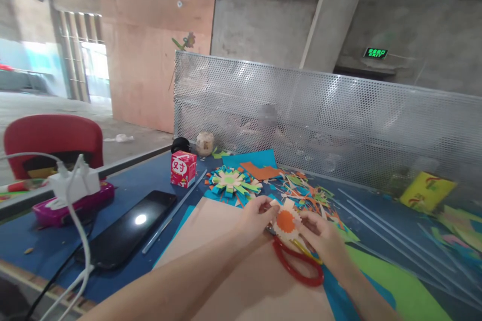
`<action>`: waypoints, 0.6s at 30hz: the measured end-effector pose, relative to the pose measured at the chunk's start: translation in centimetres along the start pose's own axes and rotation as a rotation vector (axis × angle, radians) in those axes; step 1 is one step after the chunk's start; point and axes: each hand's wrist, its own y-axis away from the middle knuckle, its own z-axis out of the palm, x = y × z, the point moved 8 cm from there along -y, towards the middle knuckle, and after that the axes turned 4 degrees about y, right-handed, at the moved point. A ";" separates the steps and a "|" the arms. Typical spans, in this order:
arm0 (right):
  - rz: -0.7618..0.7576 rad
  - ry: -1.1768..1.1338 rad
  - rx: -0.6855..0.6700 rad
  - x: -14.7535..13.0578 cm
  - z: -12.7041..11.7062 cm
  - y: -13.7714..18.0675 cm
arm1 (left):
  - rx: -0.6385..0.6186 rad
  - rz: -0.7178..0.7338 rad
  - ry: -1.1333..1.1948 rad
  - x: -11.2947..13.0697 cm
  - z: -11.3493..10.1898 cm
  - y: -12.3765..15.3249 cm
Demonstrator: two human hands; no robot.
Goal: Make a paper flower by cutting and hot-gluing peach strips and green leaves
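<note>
Between my two hands is a small paper flower (286, 221) with an orange centre and a pale, notched rim. The fingers of my left hand (259, 214) pinch its left edge, and my right hand (320, 233) grips it from the right. Just below it lie scissors with red handles (299, 267), their blades mostly hidden under the flower and fingers. A yellow strip shows beside the handles. Under my hands is a sheet of pale pink paper (203, 246). Beyond my left hand lies a larger layered paper flower (230, 180) in blue, green and cream.
Colourful paper scraps (305, 190) are heaped behind my hands. To the left are a black phone (131, 225), a red box (183, 168) and a power strip (75, 200) with cables. A perforated metal screen (320, 115) bounds the table's back. Clear sticks (387, 225) lie on the right.
</note>
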 end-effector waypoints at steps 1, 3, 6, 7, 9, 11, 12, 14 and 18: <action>-0.005 0.014 -0.017 -0.1 0.2 0.1 | 0.013 0.003 -0.004 0.1 -0.1 0.1; -0.010 0.033 -0.041 -0.3 0.5 0.2 | 0.038 0.017 -0.019 0.6 -0.1 0.2; -0.017 0.037 -0.043 -0.6 0.6 0.2 | 0.036 0.015 -0.029 0.9 0.1 0.3; -0.016 0.031 -0.047 -0.6 0.7 0.2 | 0.019 0.009 -0.023 0.8 0.3 0.4; -0.011 0.009 -0.062 -0.8 0.7 0.3 | -0.036 -0.003 -0.001 0.6 0.8 0.5; -0.012 -0.007 -0.076 -0.9 0.6 0.3 | -0.084 -0.012 0.026 0.4 1.3 0.6; -0.016 -0.006 -0.079 -1.0 0.6 0.3 | -0.099 -0.018 0.034 0.4 1.5 0.7; -0.019 0.017 -0.077 -1.2 0.4 0.4 | -0.106 -0.017 0.034 0.4 1.5 0.7; -0.026 0.073 -0.057 -1.3 0.2 0.4 | -0.076 0.007 -0.013 0.8 1.2 0.7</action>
